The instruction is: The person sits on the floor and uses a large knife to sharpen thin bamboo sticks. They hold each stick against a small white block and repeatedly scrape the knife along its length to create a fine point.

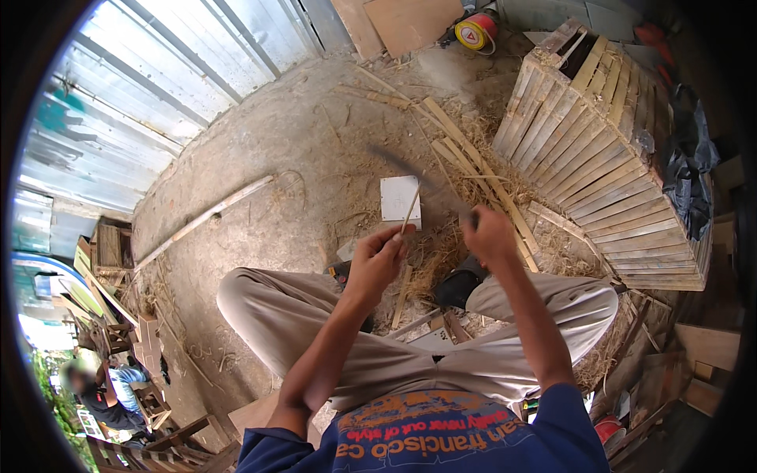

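I sit on the ground with my legs crossed. My left hand (377,264) is closed, pinching a thin pale wooden strip (411,206) that points up and away from me. My right hand (492,239) is wrapped round the dark handle of a long knife (430,186), whose blade is smeared by motion. The blade reaches to the far left, above a white square board (400,199) on the ground. The strip's upper end lies over this board and close to the blade; whether they touch I cannot tell.
Long wooden strips (473,165) and shavings lie ahead to the right, beside a large slatted wooden structure (579,158). A pole (205,219) lies on the left, near a corrugated metal wall (134,102). A yellow and red round container (475,34) stands far back. Another person (110,398) sits at far left.
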Demonstrator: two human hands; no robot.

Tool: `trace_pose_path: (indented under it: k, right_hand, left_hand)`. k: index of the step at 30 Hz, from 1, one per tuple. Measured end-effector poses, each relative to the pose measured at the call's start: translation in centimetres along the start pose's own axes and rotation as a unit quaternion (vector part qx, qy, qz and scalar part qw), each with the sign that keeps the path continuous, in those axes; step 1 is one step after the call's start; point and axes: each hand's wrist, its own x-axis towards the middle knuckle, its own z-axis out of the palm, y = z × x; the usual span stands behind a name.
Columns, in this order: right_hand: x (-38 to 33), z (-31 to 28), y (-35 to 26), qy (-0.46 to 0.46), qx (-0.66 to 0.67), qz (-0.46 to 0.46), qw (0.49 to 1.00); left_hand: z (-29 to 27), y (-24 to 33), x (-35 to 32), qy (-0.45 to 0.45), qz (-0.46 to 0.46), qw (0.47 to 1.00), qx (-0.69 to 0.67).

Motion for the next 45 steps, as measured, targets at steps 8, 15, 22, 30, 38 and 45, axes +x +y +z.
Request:
trace_pose_path:
  k: [8,15,22,30,38,45]
  right_hand:
    - [-0.1,2.0,3.2,-0.022,0.011,0.034,0.999]
    - [1.0,0.4,4.3,-0.066,0.397,0.220,0.889]
    - [-3.0,3.0,-3.2,-0.151,0.544,0.170,0.808]
    - [-3.2,3.2,-2.4,-0.170,0.588,0.130,0.780]
    - [-2.8,2.1,-1.4,-0.201,0.515,0.047,0.832]
    - [-2.3,1.7,-0.2,-0.215,0.453,0.007,0.865]
  left_hand:
    - [0.8,0.3,-0.5,-0.048,0.045,0.996,0.056]
    - [-0.1,-0.4,1.2,-0.033,0.161,0.986,-0.037]
    - [0.0,-2.4,2.5,0.009,0.221,0.975,-0.028]
    - [-2.0,-1.0,2.8,0.062,0.194,0.976,-0.082]
    - [-9.0,5.7,2.2,0.277,0.342,0.897,-0.034]
    - [-8.4,8.0,-0.1,-0.014,0.384,0.706,0.595]
